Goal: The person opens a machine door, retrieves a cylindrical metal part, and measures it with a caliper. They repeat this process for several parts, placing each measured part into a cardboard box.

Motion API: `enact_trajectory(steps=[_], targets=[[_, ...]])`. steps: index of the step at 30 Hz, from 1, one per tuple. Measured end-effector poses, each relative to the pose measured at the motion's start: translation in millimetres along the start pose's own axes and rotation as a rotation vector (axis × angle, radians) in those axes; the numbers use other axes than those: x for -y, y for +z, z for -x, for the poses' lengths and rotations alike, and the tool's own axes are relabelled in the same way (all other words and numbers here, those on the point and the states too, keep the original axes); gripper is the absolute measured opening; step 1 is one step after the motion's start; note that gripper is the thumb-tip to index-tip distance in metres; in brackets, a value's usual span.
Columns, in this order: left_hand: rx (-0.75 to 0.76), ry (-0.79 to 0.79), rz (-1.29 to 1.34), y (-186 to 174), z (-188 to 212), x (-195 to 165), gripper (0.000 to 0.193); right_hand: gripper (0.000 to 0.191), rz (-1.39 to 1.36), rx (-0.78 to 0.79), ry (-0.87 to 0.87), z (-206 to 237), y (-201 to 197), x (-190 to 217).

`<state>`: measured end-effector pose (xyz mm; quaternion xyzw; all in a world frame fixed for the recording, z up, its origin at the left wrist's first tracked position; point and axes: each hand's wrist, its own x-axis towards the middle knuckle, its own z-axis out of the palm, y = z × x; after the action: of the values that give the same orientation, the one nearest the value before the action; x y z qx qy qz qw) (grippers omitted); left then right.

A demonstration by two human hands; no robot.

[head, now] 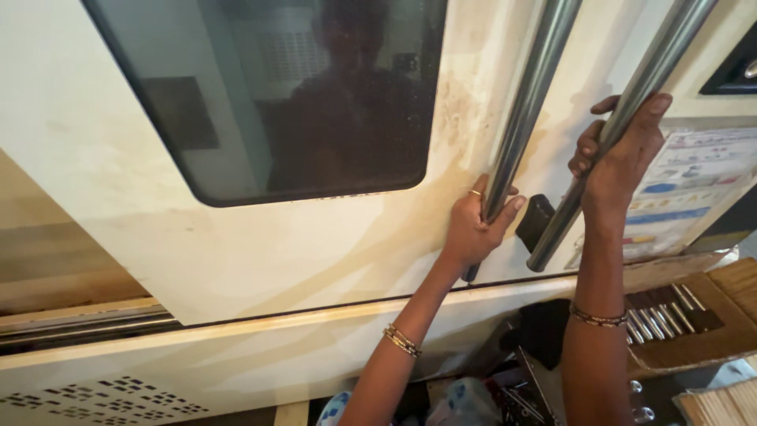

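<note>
Steel bars are being gripped: the left hand (475, 229) is wrapping its fingers (505, 211) around the left door handle (527, 102), near its lower end, while the right hand (619, 154) is clenching the right door handle (631, 118) midway. Both cream sliding doors (236, 244) seem nearly together, so this looks like the sliding step; next probably needs a steady sideways pull.

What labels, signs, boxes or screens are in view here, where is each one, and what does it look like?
Instruction sticker: on the cream machine panel right of the right hand; rectangular, white with blue, red and yellow bands, partly worn.
Cardboard box: lower right, below the sticker; brown, open, holding rows of slim metal rods.
Dark panel: upper right edge; black, cut off, cannot tell if it is a screen.
Door window: upper left; dark glass, rounded corners.
</note>
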<state>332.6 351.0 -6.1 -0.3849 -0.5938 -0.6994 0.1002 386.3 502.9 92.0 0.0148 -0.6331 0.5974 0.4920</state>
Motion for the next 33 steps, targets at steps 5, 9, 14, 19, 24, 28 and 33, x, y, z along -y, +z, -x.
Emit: enact_trajectory(steps=[5, 9, 14, 19, 24, 28, 33], targets=[[0.004, 0.002, 0.029, 2, 1, 0, 0.030, 0.072, -0.015, 0.001, -0.003, -2, -2, 0], [-0.010, 0.001, 0.039, 3, 2, -2, 0.029, 0.074, 0.001, -0.005, -0.013, -2, -3, 2], [-0.014, 0.022, 0.037, 2, 3, -4, 0.029, 0.074, 0.006, -0.006, -0.006, -1, -4, 4], [-0.021, 0.023, 0.008, 2, 3, -5, 0.027, 0.074, -0.002, -0.007, -0.014, 1, -2, 3], [-0.024, 0.016, 0.039, -5, 6, -3, 0.027, 0.073, -0.003, -0.001, -0.002, 5, 3, 3], [-0.035, 0.067, 0.015, -8, 7, -3, 0.027, 0.074, 0.028, -0.004, -0.004, 8, 8, 5], [-0.032, 0.022, 0.041, -10, 10, -2, 0.028, 0.073, 0.001, -0.006, 0.006, 9, 9, 5]])
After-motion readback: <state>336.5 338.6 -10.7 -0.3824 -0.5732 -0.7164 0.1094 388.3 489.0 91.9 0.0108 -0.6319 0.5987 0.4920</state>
